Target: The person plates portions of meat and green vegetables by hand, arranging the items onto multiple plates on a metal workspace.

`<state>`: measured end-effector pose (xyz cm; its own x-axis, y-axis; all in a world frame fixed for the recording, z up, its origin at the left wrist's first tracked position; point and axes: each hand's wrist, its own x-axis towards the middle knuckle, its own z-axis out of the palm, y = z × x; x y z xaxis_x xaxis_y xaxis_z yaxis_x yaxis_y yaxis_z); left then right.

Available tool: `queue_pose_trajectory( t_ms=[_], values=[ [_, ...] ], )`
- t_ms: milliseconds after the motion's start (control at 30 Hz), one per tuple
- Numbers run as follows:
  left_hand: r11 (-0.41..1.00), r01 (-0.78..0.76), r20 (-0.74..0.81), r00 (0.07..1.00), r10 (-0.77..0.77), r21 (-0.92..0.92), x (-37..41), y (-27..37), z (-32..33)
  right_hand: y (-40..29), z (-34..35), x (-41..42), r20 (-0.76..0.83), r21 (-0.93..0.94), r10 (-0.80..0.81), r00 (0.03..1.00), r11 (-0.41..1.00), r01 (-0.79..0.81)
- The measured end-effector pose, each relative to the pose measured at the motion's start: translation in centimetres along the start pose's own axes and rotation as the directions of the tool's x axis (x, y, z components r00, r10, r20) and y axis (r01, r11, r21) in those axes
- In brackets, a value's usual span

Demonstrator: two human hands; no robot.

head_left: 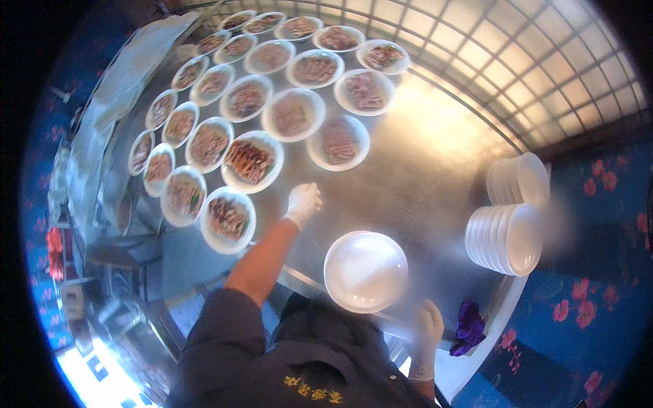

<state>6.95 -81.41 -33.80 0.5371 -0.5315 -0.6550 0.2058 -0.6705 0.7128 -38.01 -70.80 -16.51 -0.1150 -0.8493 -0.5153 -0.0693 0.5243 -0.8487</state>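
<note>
My left hand [304,203], in a thin white glove, reaches over the metal table [408,188] with its fingers curled. I see nothing in it. Just beyond it stands a white bowl of dark sauced sliced meat [251,160]; to its lower left is a bowl of chopped meat [227,219]. An empty white bowl [366,272] sits at the table's front edge, between my arms. Right of that bowl, my right hand [427,326], also gloved, is low by the front edge. Haze blurs it, and whether it holds anything is unclear.
Several rows of filled white bowls [294,115] cover the table's left and far side. Two nested stacks of white bowls [490,239] lie sideways at the right edge. A purple cloth [468,326] rests at the near right corner. A lattice panel [459,46] borders the far side.
</note>
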Motion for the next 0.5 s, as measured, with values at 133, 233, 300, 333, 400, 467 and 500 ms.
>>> queue_pose_trajectory(
  t_ms=[133,233,300,333,400,467,500],
  values=[
    [0.942,-0.080,-0.079,0.995,0.057,-0.327,-13.7,-6.9,-6.2,-0.7,2.2,3.0,0.489,-0.066,-0.148,0.860,0.976,0.206],
    [0.843,-0.210,-0.277,0.958,0.076,-0.495,-23.4,-14.1,-9.8,-2.5,6.2,2.3,0.670,-0.135,0.074,0.739,0.991,0.023],
    [0.667,-0.225,-0.337,0.941,-0.041,-0.710,-31.8,-13.2,-10.8,-3.1,8.5,0.4,0.750,-0.206,0.031,0.660,0.960,0.189],
    [0.701,-0.309,-0.461,0.887,-0.031,-0.643,-34.7,-13.2,-11.4,-2.0,9.1,-0.4,0.801,-0.169,0.015,0.599,0.965,0.202],
    [0.701,-0.323,-0.559,0.819,-0.130,-0.636,-39.8,-12.0,-13.9,-0.1,10.7,-1.3,0.881,-0.088,-0.021,0.472,0.974,0.207],
    [0.733,-0.409,-0.694,0.711,-0.117,-0.543,-44.7,-12.8,-16.9,2.1,12.7,-2.7,0.930,-0.097,0.088,0.356,0.995,0.009],
    [0.710,-0.465,-0.744,0.657,-0.124,-0.529,-47.5,-13.9,-17.9,2.6,13.1,-4.0,0.951,-0.104,0.104,0.291,0.994,-0.014]
  ],
)
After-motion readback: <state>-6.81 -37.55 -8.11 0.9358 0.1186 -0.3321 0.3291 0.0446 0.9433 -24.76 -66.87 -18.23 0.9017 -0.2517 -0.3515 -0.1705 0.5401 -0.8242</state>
